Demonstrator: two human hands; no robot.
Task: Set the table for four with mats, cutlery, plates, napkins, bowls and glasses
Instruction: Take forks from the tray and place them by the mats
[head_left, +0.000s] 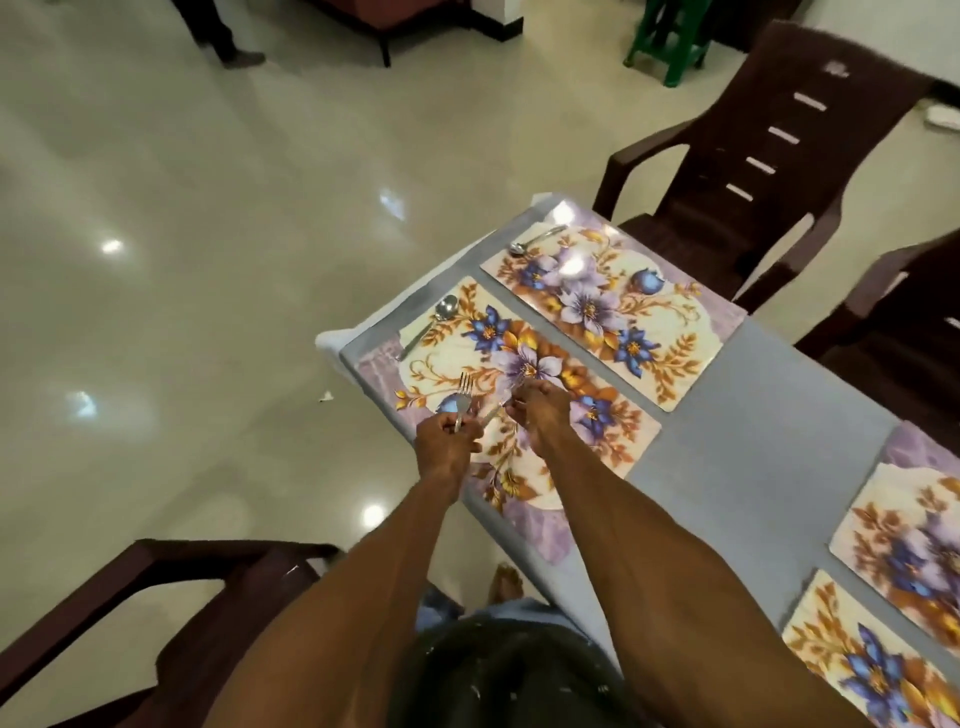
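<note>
Nearest the camera, both forearms are stretched out over the grey table (753, 415) toward a floral mat (519, 410). A fork (462, 400) and what looks like a spoon are gripped upright in the left hand (444, 447), whose fingers are curled round the handles, tines pointing away. Just beside it, the right hand (540, 410) is held above the same mat, and a second fork (501, 405) is pinched between its fingertips, slanted down toward the left hand. At the mat's far left corner a spoon (434, 322) is laid on the mat's edge. Beyond it, a second mat (608, 312) is placed alongside, with another spoon (535, 240) at its far edge. Two more mats (898, 545) are seen at the right, partly cut off. Brown plastic chairs (753, 156) are set around the table, and a green stool (670, 36) is seen farther off.
</note>
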